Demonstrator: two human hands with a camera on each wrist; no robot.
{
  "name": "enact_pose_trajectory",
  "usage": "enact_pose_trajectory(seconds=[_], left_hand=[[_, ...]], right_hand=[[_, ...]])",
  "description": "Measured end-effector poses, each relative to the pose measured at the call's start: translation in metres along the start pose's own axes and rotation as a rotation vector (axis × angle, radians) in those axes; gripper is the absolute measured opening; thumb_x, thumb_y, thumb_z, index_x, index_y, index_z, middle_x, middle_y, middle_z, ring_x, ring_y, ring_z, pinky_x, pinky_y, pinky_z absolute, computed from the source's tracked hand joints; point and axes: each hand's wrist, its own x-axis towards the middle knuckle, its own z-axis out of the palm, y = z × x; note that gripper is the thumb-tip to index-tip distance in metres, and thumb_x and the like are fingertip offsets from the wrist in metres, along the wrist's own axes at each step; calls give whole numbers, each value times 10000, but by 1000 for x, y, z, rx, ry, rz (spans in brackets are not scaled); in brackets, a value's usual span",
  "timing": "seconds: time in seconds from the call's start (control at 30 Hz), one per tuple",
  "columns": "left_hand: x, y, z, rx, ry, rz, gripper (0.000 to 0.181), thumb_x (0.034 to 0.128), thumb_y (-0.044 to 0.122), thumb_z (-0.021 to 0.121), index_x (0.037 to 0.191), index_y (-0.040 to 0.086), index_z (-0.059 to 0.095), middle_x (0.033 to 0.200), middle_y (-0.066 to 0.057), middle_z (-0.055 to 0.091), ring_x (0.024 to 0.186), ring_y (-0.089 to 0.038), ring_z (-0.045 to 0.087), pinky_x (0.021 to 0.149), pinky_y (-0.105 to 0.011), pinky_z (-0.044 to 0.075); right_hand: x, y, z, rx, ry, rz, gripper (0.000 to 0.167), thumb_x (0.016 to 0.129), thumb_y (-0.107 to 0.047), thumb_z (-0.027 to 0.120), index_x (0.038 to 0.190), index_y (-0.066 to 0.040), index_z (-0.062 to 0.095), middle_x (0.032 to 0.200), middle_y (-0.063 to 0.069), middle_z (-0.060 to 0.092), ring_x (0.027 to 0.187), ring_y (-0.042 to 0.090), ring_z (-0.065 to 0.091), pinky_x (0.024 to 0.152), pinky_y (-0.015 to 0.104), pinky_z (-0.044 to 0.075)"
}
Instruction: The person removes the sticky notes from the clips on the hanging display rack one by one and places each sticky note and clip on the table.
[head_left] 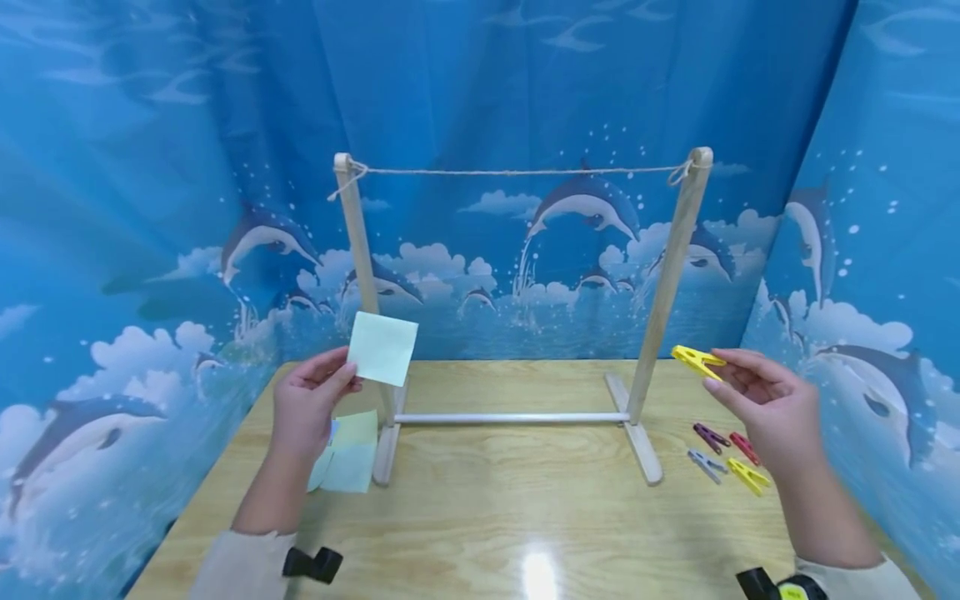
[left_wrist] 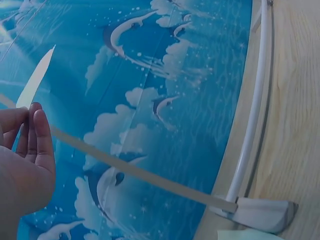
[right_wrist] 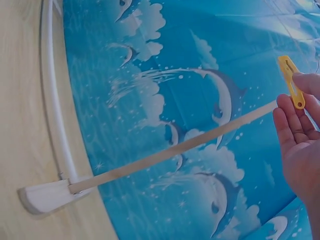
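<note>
A pale green square paper note (head_left: 383, 350) is pinched by its left edge between the thumb and fingers of my left hand (head_left: 309, 404), raised in front of the rack's left post. In the left wrist view the note (left_wrist: 37, 80) appears nearly edge-on. My right hand (head_left: 772, 404) pinches a yellow clothespin (head_left: 697, 361) to the right of the right post. The same clothespin (right_wrist: 291, 82) shows between thumb and fingers in the right wrist view. A string (head_left: 517, 172) runs between the tops of the two posts, apart from both hands.
More paper notes (head_left: 352, 467) lie on the table (head_left: 510, 500) beside the rack's left foot. Right of the right foot (head_left: 643, 454) are several clothespins: purple (head_left: 709, 437), red (head_left: 744, 448), grey (head_left: 707, 465) and yellow (head_left: 747, 477). A white bar (head_left: 510, 418) joins the posts low down.
</note>
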Motion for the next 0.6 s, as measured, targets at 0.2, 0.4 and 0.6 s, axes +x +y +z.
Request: enact_pose_trajectory(seconds=[0.2, 0.4, 0.6], left_hand=[[-5, -6, -22, -93, 46, 19, 325, 827, 103, 777, 1139, 37, 714, 1004, -12, 733, 771, -159, 703, 723, -269, 590], [-8, -13, -40, -236, 41, 50, 194, 854, -46, 705, 1031, 23, 749, 907, -48, 742, 703, -171, 708, 684, -283, 594], [-11, -19, -61, -270, 78, 6, 195, 850, -46, 706, 1030, 17, 748, 882, -54, 737, 734, -167, 716, 714, -288, 589]], right_hand=[[-8, 13, -5, 134, -3, -7, 304, 869, 127, 647, 1168, 72, 638, 1083, 12, 678, 974, 86, 641, 792, 151, 536], [-16, 21, -11, 86, 40, 53, 296, 862, 94, 679, 1153, 42, 657, 1073, -3, 665, 942, 77, 633, 773, 136, 535], [-25, 30, -25, 110, 73, 154, 339, 848, 61, 714, 1177, -10, 679, 1036, -36, 689, 919, 51, 647, 750, 154, 545]])
